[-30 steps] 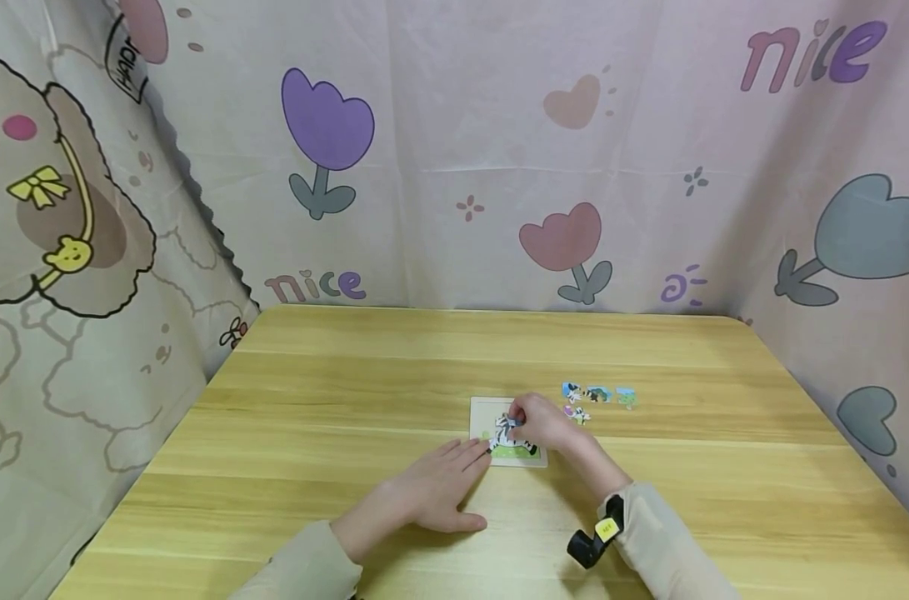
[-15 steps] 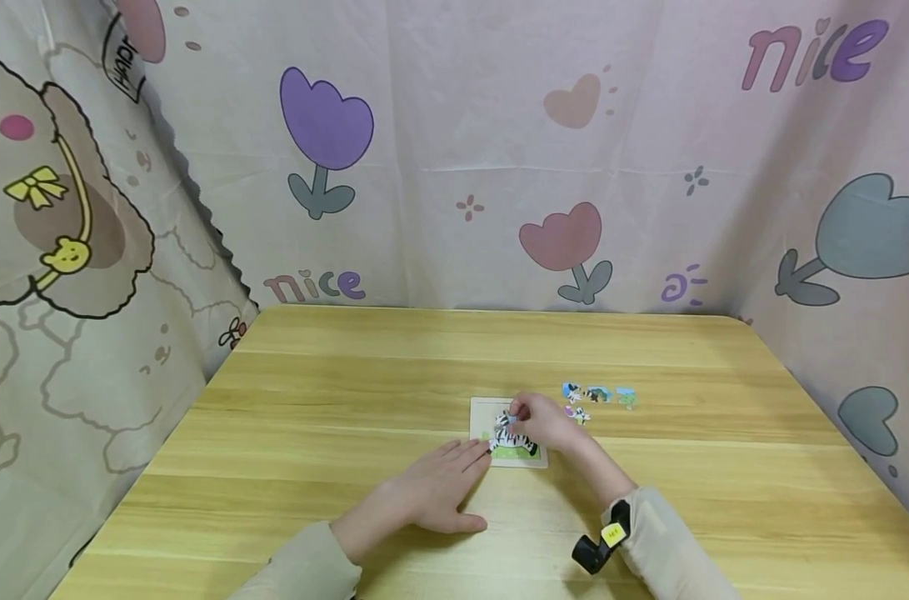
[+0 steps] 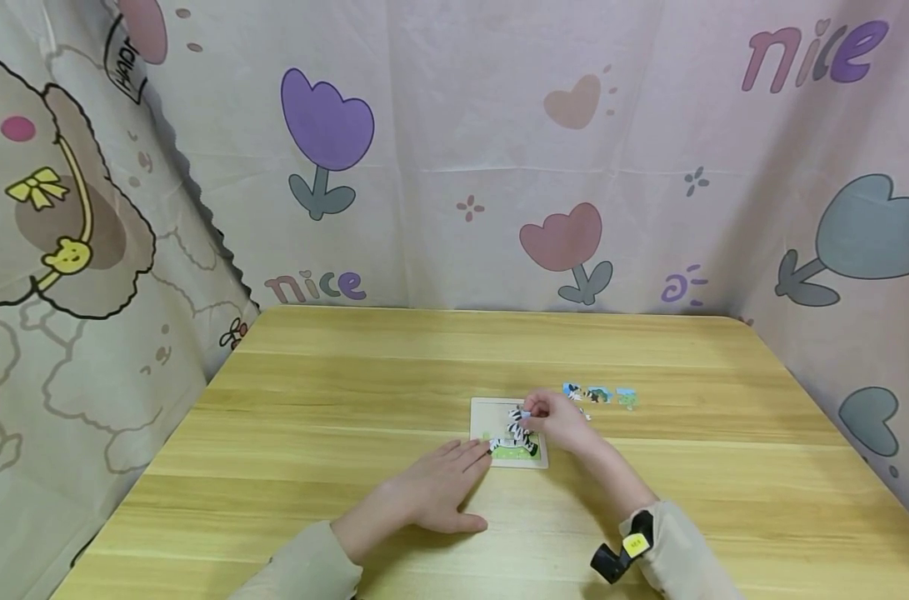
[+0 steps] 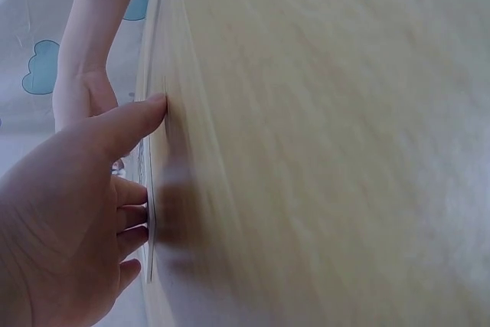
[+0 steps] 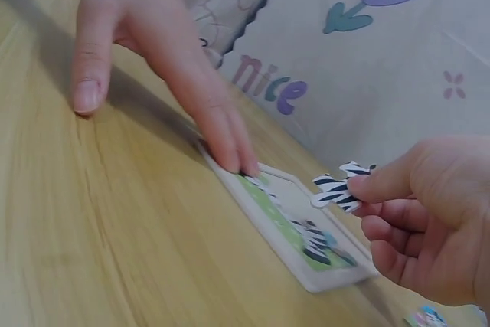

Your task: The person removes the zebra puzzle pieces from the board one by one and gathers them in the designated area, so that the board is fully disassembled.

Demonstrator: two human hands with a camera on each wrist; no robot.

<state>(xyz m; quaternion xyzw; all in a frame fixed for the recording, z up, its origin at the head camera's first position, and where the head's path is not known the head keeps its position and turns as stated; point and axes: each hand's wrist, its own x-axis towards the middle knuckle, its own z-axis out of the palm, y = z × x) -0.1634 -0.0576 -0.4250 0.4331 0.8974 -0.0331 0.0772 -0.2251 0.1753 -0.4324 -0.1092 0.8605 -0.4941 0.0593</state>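
A zebra-striped jigsaw piece (image 5: 334, 192) is pinched between the thumb and fingers of my right hand (image 3: 562, 421), raised over the puzzle board (image 5: 256, 223). The board is a pale-rimmed tray on the table; its lower part shows green grass and zebra legs, while bare backing shows above. My left hand (image 3: 441, 490) lies with fingers stretched out, their tips on the board's left edge and the thumb spread toward me. In the right wrist view the left fingertips (image 5: 246, 160) touch the board's edge.
Several loose jigsaw pieces (image 3: 598, 395) lie on the table right of the board, one partly covered by my right hand. The wooden table (image 3: 334, 375) reaches back to a printed curtain (image 3: 439, 100). A black wrist camera (image 3: 622, 550) sits on my right sleeve.
My right hand has lifted and shifted slightly to the right, carrying the zebra piece up off the picture. The left hand has stayed in place.
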